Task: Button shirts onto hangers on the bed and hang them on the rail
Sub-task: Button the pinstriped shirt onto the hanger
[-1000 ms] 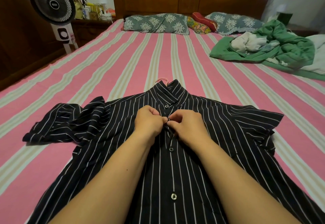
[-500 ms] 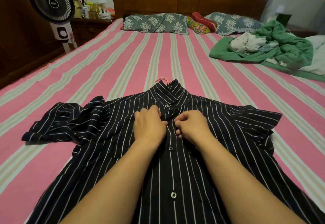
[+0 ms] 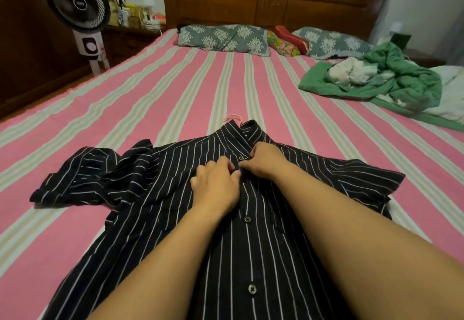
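Note:
A black shirt with thin white stripes lies face up on the pink striped bed. A pink hanger hook pokes out past its collar. Both hands work at the placket just below the collar. My left hand lies on the left front, fingertips curled at the placket edge. My right hand pinches the placket fabric beside a small button. Two lower buttons show closed between my forearms.
A green garment pile with white cloth lies at the right of the bed. Patterned pillows line the wooden headboard. A standing fan and a cluttered nightstand stand at the left.
Both hands have shifted up the placket toward the collar. The right hand has moved further up than the left and now pinches near the upper button.

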Motion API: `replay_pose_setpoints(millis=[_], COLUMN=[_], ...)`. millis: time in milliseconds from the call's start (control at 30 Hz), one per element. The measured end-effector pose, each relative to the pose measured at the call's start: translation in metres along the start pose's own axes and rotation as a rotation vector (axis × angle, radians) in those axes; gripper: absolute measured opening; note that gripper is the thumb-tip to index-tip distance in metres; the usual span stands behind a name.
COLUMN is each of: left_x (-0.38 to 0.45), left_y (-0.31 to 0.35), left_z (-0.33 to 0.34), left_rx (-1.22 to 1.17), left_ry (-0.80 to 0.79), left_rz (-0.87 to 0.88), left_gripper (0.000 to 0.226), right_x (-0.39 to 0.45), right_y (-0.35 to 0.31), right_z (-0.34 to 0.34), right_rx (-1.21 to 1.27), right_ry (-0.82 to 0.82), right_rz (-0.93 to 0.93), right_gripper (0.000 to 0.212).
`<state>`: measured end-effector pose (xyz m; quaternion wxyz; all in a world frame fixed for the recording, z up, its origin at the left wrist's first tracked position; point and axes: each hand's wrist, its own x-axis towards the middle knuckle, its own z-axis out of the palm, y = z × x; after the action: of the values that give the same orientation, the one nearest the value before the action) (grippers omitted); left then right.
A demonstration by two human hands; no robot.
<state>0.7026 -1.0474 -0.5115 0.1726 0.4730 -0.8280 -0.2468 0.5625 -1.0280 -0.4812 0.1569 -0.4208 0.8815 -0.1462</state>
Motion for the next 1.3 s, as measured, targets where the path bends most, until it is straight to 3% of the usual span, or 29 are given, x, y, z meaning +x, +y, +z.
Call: replay_pose_setpoints(millis=[133, 200, 300, 400, 500, 633, 733, 800, 900, 1100, 1233, 1300], left_x=[0.002, 0.002, 0.004, 0.004, 0.020, 0.072, 0.091, 0.097, 0.100, 0.103, 0.105, 0.107], left_y=[-0.008, -0.009, -0.009, -0.003, 0.004, 0.028, 0.034, 0.028, 0.025, 0.018, 0.017, 0.014], left_z=[0.002, 0.008, 0.014, 0.014, 0.008, -0.005, -0.006, -0.008, -0.008, -0.002, -0.007, -0.008], left_rx=[-0.113, -0.037, -0.036, -0.018, 0.051, 0.086, 0.115, 0.109, 0.097, -0.070, -0.569, -0.656], left_ry=[0.109, 0.115, 0.130, 0.126, 0.080, -0.052, -0.301, -0.336, -0.337, -0.272, -0.334, -0.372], left_rz=[0.018, 0.033, -0.011, -0.073, -0.070, 0.089, 0.076, 0.083, 0.122, 0.104, -0.127, -0.155], left_gripper=[0.022, 0.025, 0.023, 0.019, 0.015, 0.017, 0.015, 0.017, 0.011, 0.012, 0.017, 0.017], right_x=[0.020, 0.031, 0.036, 0.038, 0.033, 0.032, 0.043, 0.048, 0.051, 0.042, 0.044, 0.043], right_y=[0.003, 0.011, 0.034, 0.044, 0.043, 0.051, 0.061, 0.062, 0.061, 0.053, 0.049, 0.047], right_z=[-0.013, -0.019, -0.011, -0.011, -0.023, -0.027, -0.022, -0.018, -0.018, -0.022, -0.017, -0.017], right_rx=[-0.083, 0.009, 0.387, 0.717, 0.904, 1.100, 1.151, 1.147, 1.122, 1.086, 1.137, 1.155], right_ry=[-0.149, -0.171, -0.172, -0.172, -0.303, -0.412, -0.460, -0.474, -0.507, -0.475, -0.400, -0.396], right_rz=[-0.066, -0.048, 0.020, 0.082, 0.108, 0.121, 0.098, 0.085, 0.074, 0.104, 0.146, 0.145], right_gripper=[0.010, 0.014, 0.006, 0.013, 0.019, 0.020, 0.014, 0.007, 0.012, 0.009, 0.013, 0.015])
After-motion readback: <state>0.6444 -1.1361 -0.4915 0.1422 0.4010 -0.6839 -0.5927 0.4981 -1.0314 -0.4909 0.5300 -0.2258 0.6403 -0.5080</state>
